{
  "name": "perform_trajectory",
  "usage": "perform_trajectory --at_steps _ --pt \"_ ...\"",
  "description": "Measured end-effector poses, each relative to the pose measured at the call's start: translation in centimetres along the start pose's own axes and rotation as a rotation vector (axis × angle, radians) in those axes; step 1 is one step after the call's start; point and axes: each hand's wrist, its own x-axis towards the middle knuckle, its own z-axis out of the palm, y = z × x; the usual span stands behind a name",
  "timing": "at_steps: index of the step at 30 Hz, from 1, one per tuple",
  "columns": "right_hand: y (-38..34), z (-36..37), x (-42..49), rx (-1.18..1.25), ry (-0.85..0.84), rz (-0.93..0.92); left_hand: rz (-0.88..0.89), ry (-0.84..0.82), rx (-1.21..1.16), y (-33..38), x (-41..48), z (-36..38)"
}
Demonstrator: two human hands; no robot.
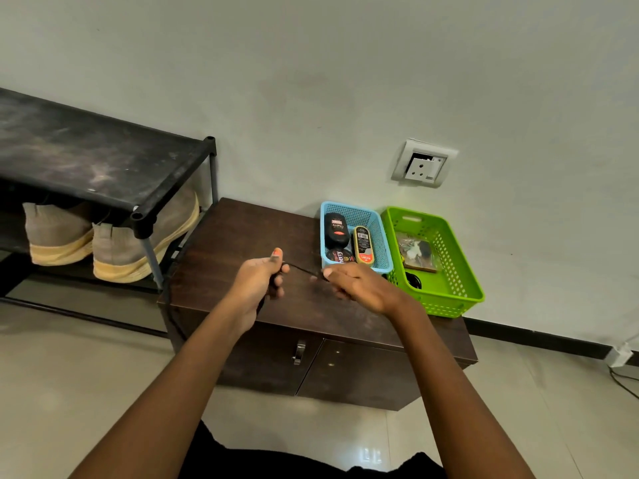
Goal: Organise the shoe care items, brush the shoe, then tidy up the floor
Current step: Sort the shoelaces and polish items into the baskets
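Note:
Above the dark wooden cabinet, my left hand and my right hand both pinch a black shoelace stretched between them; its loose end hangs down from the left hand. A blue basket behind my right hand holds a black polish bottle, a gold-and-black polish applicator and a dark round tin. To its right a green basket contains a packet of small items and something black at its near end.
A black shoe rack stands to the left, with a pair of beige shoes on its lower shelf. A wall socket sits above the baskets. A white plug and cable lie on the tiled floor at right.

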Motion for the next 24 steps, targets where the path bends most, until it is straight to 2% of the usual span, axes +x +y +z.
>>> perform_trajectory --at_steps 3,5,6,9,11,13,15,16,17,18,19,20,21,22,24 --pt "-1.4 -0.5 -0.3 0.085 -0.132 -0.03 -0.013 0.099 0.075 -0.2 0.2 0.1" --pt "-2.0 -1.0 -0.3 0.343 -0.122 -0.076 0.064 0.107 0.244 -0.2 0.0 0.2" --pt "-2.3 -1.3 -0.3 0.539 -0.083 -0.095 0.107 0.058 0.297 -0.3 0.0 0.2" --pt "-2.8 -2.5 -0.3 1.165 0.086 -0.215 0.184 -0.246 0.367 -0.4 -0.7 0.3" --pt "-2.5 -3.2 0.2 1.394 0.261 -0.287 0.178 -0.425 0.416 -0.6 -0.8 0.2" --pt "-1.8 -3.4 0.8 1.494 0.458 -0.325 0.144 -0.565 0.526 -0.8 -1.0 0.2" --pt "-0.8 -3.1 1.2 1.325 0.637 -0.282 0.102 -0.678 0.61 -0.7 -1.3 0.2" --pt "-0.2 -2.8 1.2 1.079 0.719 -0.227 0.089 -0.724 0.592 -0.7 -1.4 0.2" --pt "0.6 -2.4 1.3 0.722 0.773 -0.181 0.078 -0.752 0.539 -0.5 -1.6 0.3" --pt "1.4 -2.0 1.3 0.325 0.76 -0.139 0.071 -0.747 0.469 -0.2 -1.8 0.5" --pt "1.9 -1.6 1.1 0.018 0.651 -0.114 0.068 -0.71 0.382 0.1 -1.9 0.6" --pt "2.4 -1.1 1.0 -0.18 0.49 -0.104 0.082 -0.644 0.284 0.4 -1.9 0.7" --pt "2.5 -0.5 0.7 -0.244 0.338 -0.098 0.107 -0.553 0.18 0.6 -1.8 0.7" --pt "2.2 -0.1 0.4 -0.202 0.217 -0.091 0.122 -0.435 0.084 0.8 -1.6 0.6" --pt "1.1 0.0 -0.1 -0.025 0.08 -0.043 0.095 -0.175 -0.01 0.8 -0.8 0.0"
